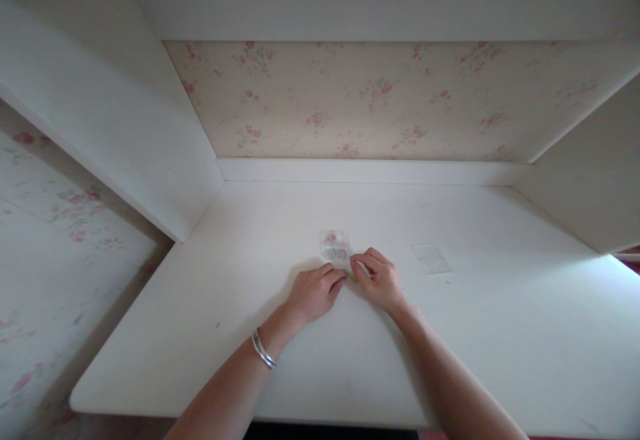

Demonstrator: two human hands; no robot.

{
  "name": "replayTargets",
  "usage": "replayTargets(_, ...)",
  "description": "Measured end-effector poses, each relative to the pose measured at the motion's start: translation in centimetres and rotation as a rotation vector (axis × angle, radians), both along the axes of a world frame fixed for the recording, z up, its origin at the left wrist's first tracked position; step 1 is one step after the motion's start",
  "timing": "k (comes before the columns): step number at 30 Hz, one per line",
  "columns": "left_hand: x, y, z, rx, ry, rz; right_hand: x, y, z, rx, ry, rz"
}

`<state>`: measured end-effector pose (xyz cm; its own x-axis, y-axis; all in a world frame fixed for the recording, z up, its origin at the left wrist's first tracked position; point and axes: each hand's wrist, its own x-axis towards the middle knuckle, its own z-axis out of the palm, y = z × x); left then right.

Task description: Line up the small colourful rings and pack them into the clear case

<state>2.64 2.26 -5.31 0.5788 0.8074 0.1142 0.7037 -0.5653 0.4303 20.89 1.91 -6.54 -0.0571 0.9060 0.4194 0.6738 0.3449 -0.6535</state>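
Note:
A small clear box (325,243) with compartments stands on the white desktop, just beyond my hands. Tiny pinkish and greenish pieces show inside it. My left hand (315,289), a silver bangle on its wrist, is closed in a pinch near the box's front edge. My right hand (377,280) pinches thumb to forefinger by the box's front right corner. Between the two hands shows a tiny yellowish piece (353,277). What either hand's fingertips hold is too small to make out.
To the right, a clear flat lid-like piece (431,259) lies on the white desktop (280,227). Small dark specks dot the surface, one a dark sliver (218,325) at left. White side panels and a floral-papered back wall (350,100) enclose the desk.

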Motion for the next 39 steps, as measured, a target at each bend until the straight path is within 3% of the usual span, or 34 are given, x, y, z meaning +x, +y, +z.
replayTargets(4,0.3,0.1,0.1,-0.010,0.027,0.015,-0.2,0.9,-0.3,0.050,-0.037,-0.085)
replayTargets(9,0.4,0.2,-0.1,0.007,0.032,0.019,-0.2,1.7,-0.6,0.018,-0.112,-0.088)
replayTargets(16,0.3,0.3,-0.3,0.032,0.019,0.008,0.4,1.5,-0.6,0.016,-0.019,-0.191)
replayTargets(23,0.2,0.2,-0.2,0.001,0.026,0.006,0.5,1.3,-0.8,0.005,0.008,-0.162)
replayTargets(29,0.0,0.4,-0.5,-0.010,-0.139,0.025,0.6,1.3,-0.8,0.015,0.029,-0.178)
replayTargets(34,-0.2,0.8,-0.6,-0.005,-0.381,0.077,0.9,1.0,-0.8,0.012,0.034,-0.141)
replayTargets(39,0.3,1.7,0.3,0.069,-0.393,0.128,1.3,0.2,0.1,0.011,-0.095,0.078)
